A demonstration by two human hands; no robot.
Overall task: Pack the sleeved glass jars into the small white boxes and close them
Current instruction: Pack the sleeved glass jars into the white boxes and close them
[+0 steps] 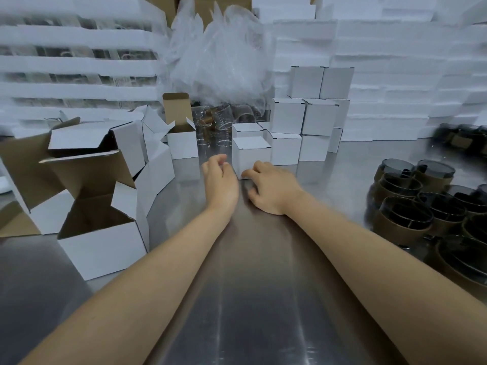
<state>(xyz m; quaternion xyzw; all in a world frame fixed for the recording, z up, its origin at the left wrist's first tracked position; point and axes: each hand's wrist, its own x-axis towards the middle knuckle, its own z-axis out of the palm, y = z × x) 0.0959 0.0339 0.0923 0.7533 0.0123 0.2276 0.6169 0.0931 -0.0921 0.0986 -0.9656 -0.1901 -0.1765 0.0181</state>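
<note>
Closed box [251, 156]: sat at 12 o'clock on counter [263, 285], beside stack [287, 147]. Left hand [220, 180]: grip loosely curled, empty. Right hand [271, 189]: grip relaxed, fingertips touched box base. Advised: slide flush, low push. Jars [411, 204] waited at 3 o'clock.

Matt white cardboard boxes [251, 154] sit on a glossy brushed-metal table [263, 299] beside glass jars [407, 217] in brown paper sleeves.
</note>
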